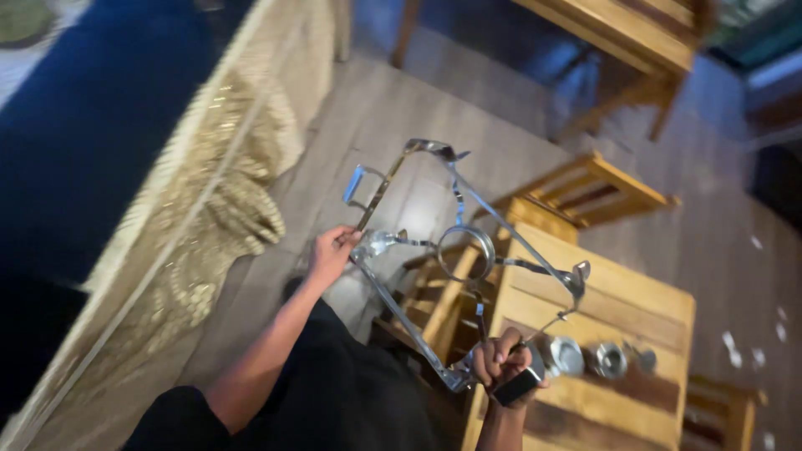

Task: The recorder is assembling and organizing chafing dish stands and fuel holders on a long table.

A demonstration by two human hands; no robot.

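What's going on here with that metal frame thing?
A person holds a shiny metal frame up in the air with both hands. The left hand grips one corner, the right hand the near corner by a dark handle. Below stands a wooden table with small metal cups on it.

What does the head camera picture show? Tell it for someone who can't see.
A person's left hand and right hand hold a shiny metal frame with a ring in its middle, over a wooden table. Small metal cups sit on the table, and a gold-trimmed cloth hangs at left.
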